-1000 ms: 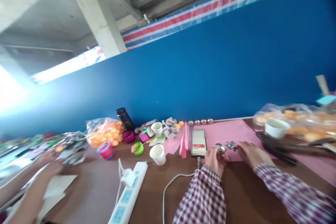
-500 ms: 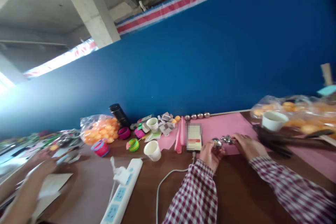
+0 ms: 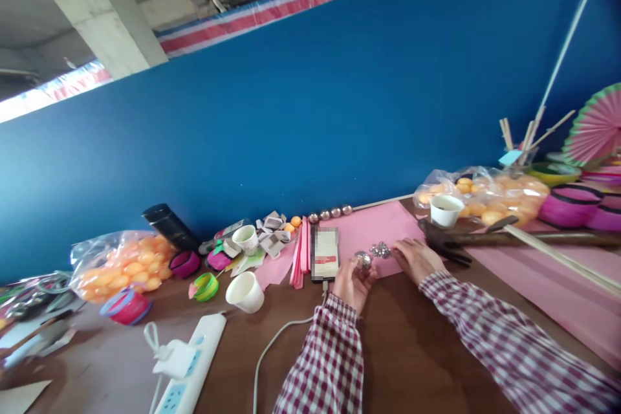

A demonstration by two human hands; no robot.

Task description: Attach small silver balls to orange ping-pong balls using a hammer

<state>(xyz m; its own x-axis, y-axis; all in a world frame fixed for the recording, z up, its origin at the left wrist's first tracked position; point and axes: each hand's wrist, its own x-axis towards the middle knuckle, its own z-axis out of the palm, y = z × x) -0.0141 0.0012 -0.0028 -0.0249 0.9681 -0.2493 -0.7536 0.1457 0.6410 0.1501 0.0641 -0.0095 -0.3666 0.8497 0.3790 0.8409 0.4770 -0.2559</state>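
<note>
Between the fingers of my left hand point(image 3: 354, 283) is a shiny silver ball point(image 3: 362, 261). A small heap of shiny silver beads point(image 3: 381, 250) lies on pink paper point(image 3: 381, 223), just right of the ball. My right hand point(image 3: 418, 260) rests at the paper's right side, fingers stretched toward the heap; I see nothing held in it, and its thumb is mostly hidden. Left of my left hand, a phone point(image 3: 325, 253) lies with a cable plugged in. Several larger silver balls point(image 3: 336, 212) form a row at the paper's back edge.
A hammer point(image 3: 444, 242) lies right of my right hand, near a white cup point(image 3: 446, 210) and a bag of orange balls point(image 3: 514, 193). Leftward are another white cup point(image 3: 245, 292), a power strip point(image 3: 201, 349) and a second ball bag point(image 3: 126, 266). A blue partition point(image 3: 291, 110) stands behind.
The view has swung right, so things sit further left. My right hand's fingers now show a small gap from the bead heap. The other person's arms at left are out of view.
</note>
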